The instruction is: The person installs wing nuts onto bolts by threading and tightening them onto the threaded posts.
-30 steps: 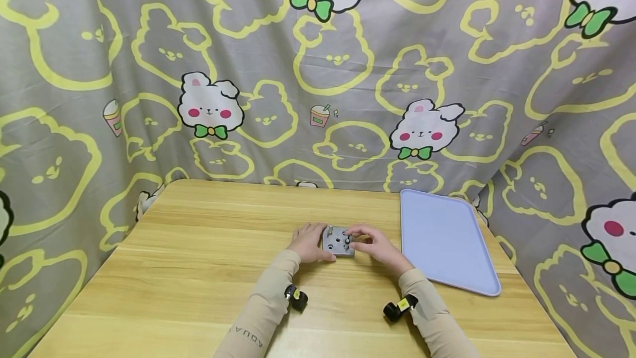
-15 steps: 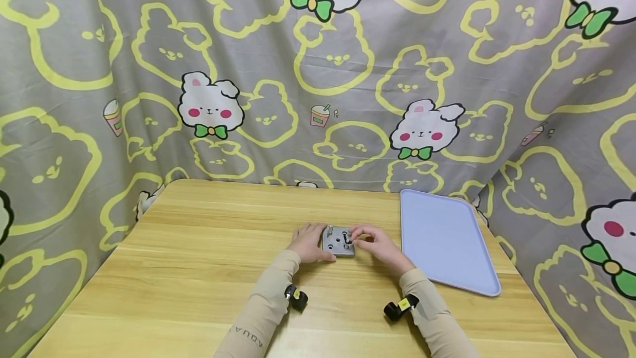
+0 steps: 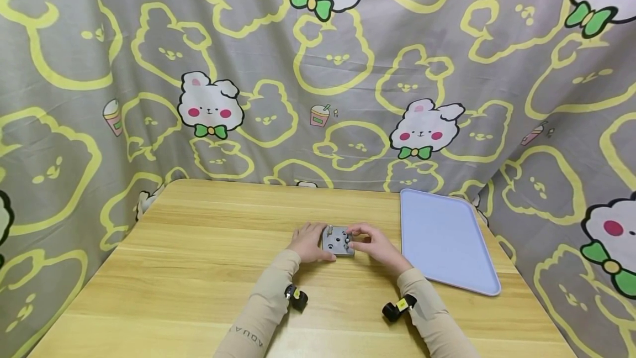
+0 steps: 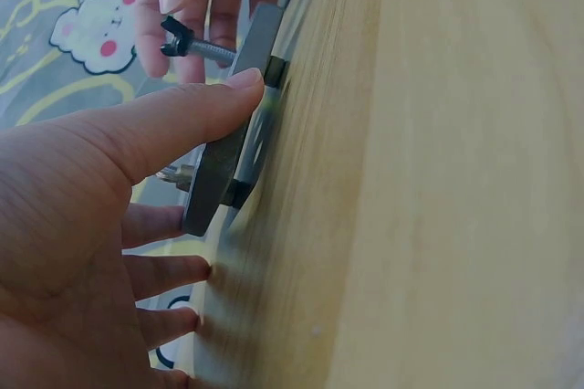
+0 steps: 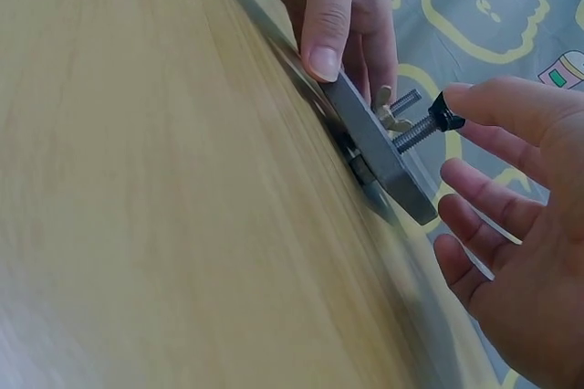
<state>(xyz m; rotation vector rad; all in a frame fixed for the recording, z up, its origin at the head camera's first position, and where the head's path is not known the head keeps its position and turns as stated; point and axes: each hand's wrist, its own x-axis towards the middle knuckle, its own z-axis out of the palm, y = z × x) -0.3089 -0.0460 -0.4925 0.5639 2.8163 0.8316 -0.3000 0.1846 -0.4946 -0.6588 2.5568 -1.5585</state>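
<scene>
A grey square metal plate [image 3: 337,248] with holes stands slightly raised on the table, short dark studs beneath it. My left hand [image 3: 307,243] grips its left side, thumb [image 4: 196,120] on the near edge. A black wing nut [image 5: 445,113] sits at the upper end of a threaded bolt [image 5: 415,136] rising from the plate's right side. With thumb and index finger, my right hand [image 3: 376,246] pinches this wing nut; the other fingers stay loosely bent. A silvery wing nut [image 5: 391,115] sits low on another bolt [image 5: 406,99], near the plate's far left corner.
A pale blue tray [image 3: 444,236] lies at the right of the wooden table [image 3: 199,253]. A patterned grey curtain [image 3: 268,70] hangs around the table's back and sides. Each forearm carries a black strapped camera, the right one [image 3: 397,308] near the table's front.
My right fingers drew slightly back and together half a second ago; now they are spread around the black wing nut again. My left hand and the plate stay where they were.
</scene>
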